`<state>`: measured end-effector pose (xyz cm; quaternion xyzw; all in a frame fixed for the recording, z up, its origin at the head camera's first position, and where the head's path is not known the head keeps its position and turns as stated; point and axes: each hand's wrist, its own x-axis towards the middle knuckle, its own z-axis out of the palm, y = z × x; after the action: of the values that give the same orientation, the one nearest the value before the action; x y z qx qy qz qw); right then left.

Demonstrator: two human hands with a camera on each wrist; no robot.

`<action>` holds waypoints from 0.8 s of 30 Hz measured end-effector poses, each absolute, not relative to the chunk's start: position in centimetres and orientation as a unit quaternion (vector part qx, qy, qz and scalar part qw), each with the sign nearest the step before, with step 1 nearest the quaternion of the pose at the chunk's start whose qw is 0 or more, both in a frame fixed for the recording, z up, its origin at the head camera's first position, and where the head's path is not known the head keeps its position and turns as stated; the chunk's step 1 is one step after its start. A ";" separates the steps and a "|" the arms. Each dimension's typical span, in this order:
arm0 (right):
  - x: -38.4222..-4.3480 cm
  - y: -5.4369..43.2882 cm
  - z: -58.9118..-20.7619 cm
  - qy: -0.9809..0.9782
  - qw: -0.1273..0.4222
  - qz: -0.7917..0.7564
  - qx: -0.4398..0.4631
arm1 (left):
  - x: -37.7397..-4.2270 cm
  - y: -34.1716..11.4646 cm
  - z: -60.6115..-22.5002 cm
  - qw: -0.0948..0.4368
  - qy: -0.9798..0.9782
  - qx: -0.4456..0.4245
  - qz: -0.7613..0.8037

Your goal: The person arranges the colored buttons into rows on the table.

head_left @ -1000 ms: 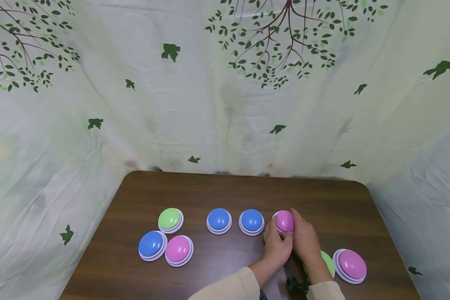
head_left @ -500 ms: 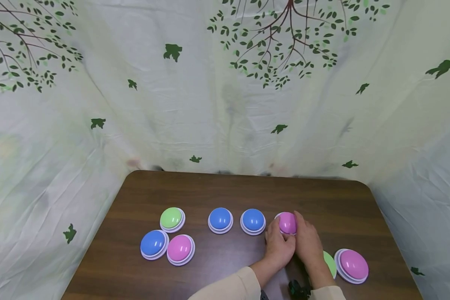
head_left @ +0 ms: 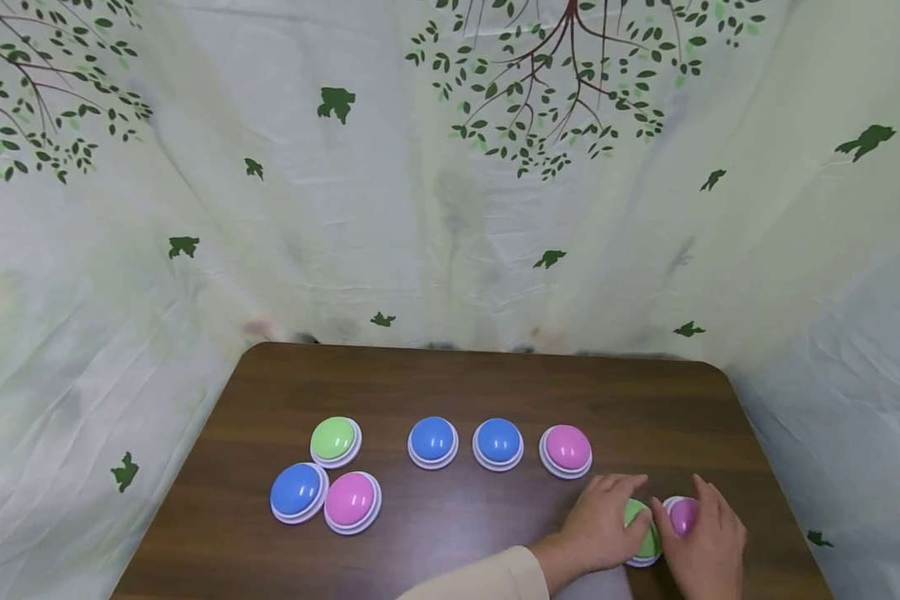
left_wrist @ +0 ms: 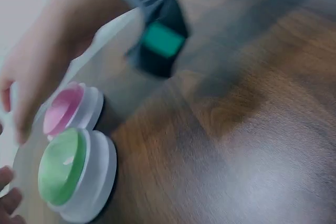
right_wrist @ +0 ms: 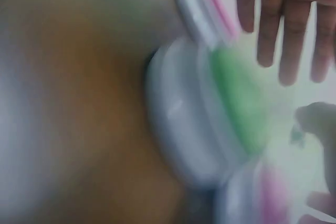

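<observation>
My left hand point(head_left: 603, 521) reaches over a green push button point(head_left: 651, 546) with a white base, fingers fairly straight and thumb crossing its dome in the head view. Just right of it, my right hand point(head_left: 708, 546) hovers over a pink push button point(head_left: 682, 515), partly covering it, thumb and fingers spread. Neither hand grips anything. In the left wrist view the green dome point(left_wrist: 62, 166) and pink dome point(left_wrist: 63, 108) stand side by side on the wood. The right wrist view is blurred; straight left-hand fingers point(right_wrist: 291, 40) show above the green button point(right_wrist: 241, 98).
Along the brown table point(head_left: 450, 383) stand a blue button point(head_left: 431, 437), a second blue button point(head_left: 497, 440) and a pink button point(head_left: 567, 447) in a row. To the left cluster a green button point(head_left: 332, 437), a blue button point(head_left: 296, 488) and a pink button point(head_left: 348, 497). A printed curtain point(head_left: 390, 225) hangs behind.
Both hands have let go of the pink button at the right end of the row and moved right and nearer, to the green and pink pair. That row button now stands alone.
</observation>
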<state>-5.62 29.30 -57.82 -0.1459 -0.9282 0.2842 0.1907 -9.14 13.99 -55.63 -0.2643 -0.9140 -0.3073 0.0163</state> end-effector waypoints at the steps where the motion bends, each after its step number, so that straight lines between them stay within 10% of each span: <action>1: -5.0 29.7 -58.3 -0.923 0.194 0.288 -0.168 | -9.1 14.4 -55.6 -0.002 -0.915 -0.289 -0.283; 24: -3.3 33.3 -60.3 -0.923 0.102 0.312 -0.202 | -9.2 19.9 -55.5 -0.116 -0.938 -0.277 -0.172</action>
<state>-3.31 33.33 -60.29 -0.2022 -0.9227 0.3119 0.1021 -9.22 19.94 -55.50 -0.2773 -0.9382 -0.1719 -0.1157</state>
